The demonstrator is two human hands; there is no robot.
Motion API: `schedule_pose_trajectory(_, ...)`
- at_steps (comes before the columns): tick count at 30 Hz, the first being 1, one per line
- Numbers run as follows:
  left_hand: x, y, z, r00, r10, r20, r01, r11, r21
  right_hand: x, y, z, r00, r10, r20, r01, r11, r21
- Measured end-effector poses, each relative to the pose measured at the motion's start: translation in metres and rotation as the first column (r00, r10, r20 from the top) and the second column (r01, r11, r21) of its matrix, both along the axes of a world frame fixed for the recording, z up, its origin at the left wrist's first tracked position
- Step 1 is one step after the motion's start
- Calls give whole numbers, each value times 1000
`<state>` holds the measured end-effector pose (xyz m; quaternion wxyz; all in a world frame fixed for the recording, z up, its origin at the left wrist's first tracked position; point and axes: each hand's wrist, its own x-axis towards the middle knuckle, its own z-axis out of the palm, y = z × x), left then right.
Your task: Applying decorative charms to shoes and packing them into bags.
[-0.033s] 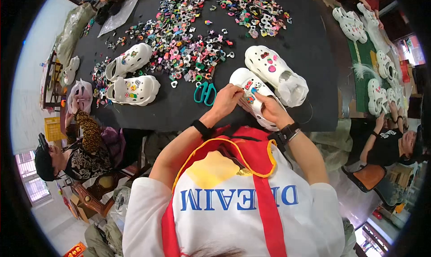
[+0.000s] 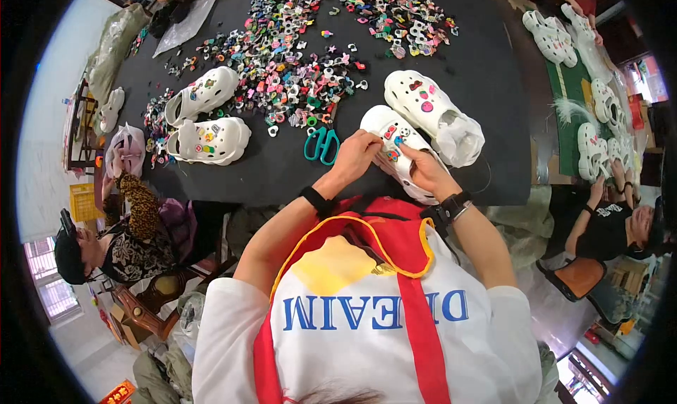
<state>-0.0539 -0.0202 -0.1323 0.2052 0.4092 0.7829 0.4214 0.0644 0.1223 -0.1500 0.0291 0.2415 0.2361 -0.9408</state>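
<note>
A white clog (image 2: 379, 119) with several colourful charms on its upper lies at the table's near edge in front of me. My right hand (image 2: 431, 173) grips it from the right, thumb on top near a blue charm. At the clog's left side, the fingers of my left hand (image 2: 355, 158) are pinched together against the upper, beside the charms. Whatever those fingertips hold is hidden. The second white clog (image 2: 417, 102) sits just beyond to the right, with a few charms on its toe and clear plastic wrap (image 2: 460, 142) in its heel opening.
Teal-handled scissors (image 2: 322, 147) lie left of my left hand. Past them spread heaps of small charms (image 2: 300, 87), with another heap (image 2: 405, 23) farther right. Two decorated white clogs (image 2: 211, 142) stand at left. People sit on both sides; more white clogs (image 2: 591, 150) line the right-hand table.
</note>
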Motion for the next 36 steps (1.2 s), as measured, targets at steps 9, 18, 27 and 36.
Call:
schedule_pose_trajectory(9,-7,7,-4,951,-271,-145,255,959,-124,0,3,-16,997,71,39,-67,992,-103)
schedule_pose_trajectory(18,16,-4,11,946,-161,-280,150,987,-59,5,3,-7,984,172,48,-163,974,-154)
schedule_pose_trajectory(27,17,5,26,973,-91,-213,60,987,-147,-2,7,-26,991,127,38,-128,992,22)
schedule_pose_trajectory(36,7,11,15,984,-99,-149,75,985,-157,4,18,-78,951,305,55,-264,704,660)
